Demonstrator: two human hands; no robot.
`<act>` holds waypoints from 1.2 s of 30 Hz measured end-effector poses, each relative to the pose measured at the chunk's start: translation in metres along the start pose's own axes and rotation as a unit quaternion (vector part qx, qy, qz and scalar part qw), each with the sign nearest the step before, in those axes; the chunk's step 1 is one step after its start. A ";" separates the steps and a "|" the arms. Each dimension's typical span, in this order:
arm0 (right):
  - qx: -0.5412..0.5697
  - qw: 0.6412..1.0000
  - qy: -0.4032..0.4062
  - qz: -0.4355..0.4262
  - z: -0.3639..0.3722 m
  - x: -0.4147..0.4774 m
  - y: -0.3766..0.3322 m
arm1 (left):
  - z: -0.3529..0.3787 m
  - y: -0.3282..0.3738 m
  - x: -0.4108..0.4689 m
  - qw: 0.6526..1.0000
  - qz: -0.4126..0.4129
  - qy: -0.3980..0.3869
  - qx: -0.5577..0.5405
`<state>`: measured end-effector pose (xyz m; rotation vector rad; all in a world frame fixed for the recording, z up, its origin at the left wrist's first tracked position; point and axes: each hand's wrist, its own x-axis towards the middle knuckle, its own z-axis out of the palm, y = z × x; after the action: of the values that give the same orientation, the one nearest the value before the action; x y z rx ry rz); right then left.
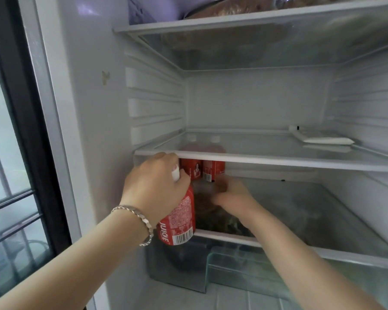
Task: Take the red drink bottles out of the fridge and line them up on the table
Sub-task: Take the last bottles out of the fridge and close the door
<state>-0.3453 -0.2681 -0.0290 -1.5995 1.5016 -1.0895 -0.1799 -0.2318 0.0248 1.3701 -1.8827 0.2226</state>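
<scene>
Door open on fridge. The left hand grips the held bottle round its neck, with the white cap showing between the fingers. This bottle hangs tilted at the front left corner of the lower shelf, its base out past the shelf's front rim. Label reads JUICE, barcode visible. The right hand reaches in above the lower shelf, close to two more red bottles. It is motion-blurred: cannot tell fingers straight or curled, nor any contact. The left rear bottle and right rear bottle stand upright, side by side, at the back left of the lower shelf. Their caps show through the glass middle shelf. A white packet lies flat at the middle shelf's right rear. A bracelet is on the left wrist.
</scene>
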 end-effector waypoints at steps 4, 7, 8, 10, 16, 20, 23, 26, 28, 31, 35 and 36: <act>-0.052 0.983 0.157 0.080 0.024 0.097 0.032 | 0.002 -0.002 -0.002 1.000 -0.011 -0.003 -0.020; -0.008 0.966 0.222 0.132 0.029 0.133 0.036 | 0.001 -0.003 -0.004 0.999 -0.019 -0.004 -0.033; 0.017 0.962 0.240 0.125 0.029 0.139 0.035 | 0.001 -0.003 -0.004 0.999 -0.019 -0.003 -0.036; 0.023 0.953 0.277 0.121 0.029 0.148 0.035 | 0.001 -0.002 0.000 0.999 -0.013 0.002 -0.036; -0.014 0.953 0.286 0.102 0.024 0.137 0.036 | 0.004 -0.006 0.002 0.999 -0.013 0.012 -0.029; -0.039 0.977 0.192 0.082 0.016 0.095 0.024 | 0.005 -0.009 0.002 1.000 -0.001 0.012 -0.016; -0.029 0.985 0.150 0.079 0.011 0.041 0.020 | 0.005 -0.010 0.001 1.000 0.008 0.012 -0.005; -0.026 0.986 0.147 0.072 0.011 -0.007 0.022 | 0.004 -0.011 0.001 0.999 0.035 0.011 0.006; 0.012 0.985 0.161 0.055 0.011 -0.028 0.021 | 0.003 -0.012 0.003 0.998 0.056 0.011 0.020; 0.140 0.973 0.186 0.011 0.007 -0.045 0.014 | 0.000 -0.011 0.005 0.996 0.076 0.012 0.039; 0.146 0.968 0.198 -0.055 0.010 -0.054 0.008 | -0.003 -0.007 -0.002 0.992 0.099 0.005 0.079; 0.143 0.965 0.209 -0.065 0.012 -0.058 0.005 | -0.003 -0.007 -0.003 0.991 0.100 0.000 0.087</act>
<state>-0.3362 -0.2115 -0.0457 -1.3341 1.4245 -1.7177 -0.1716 -0.2304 0.0225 1.2912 -2.0414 0.4966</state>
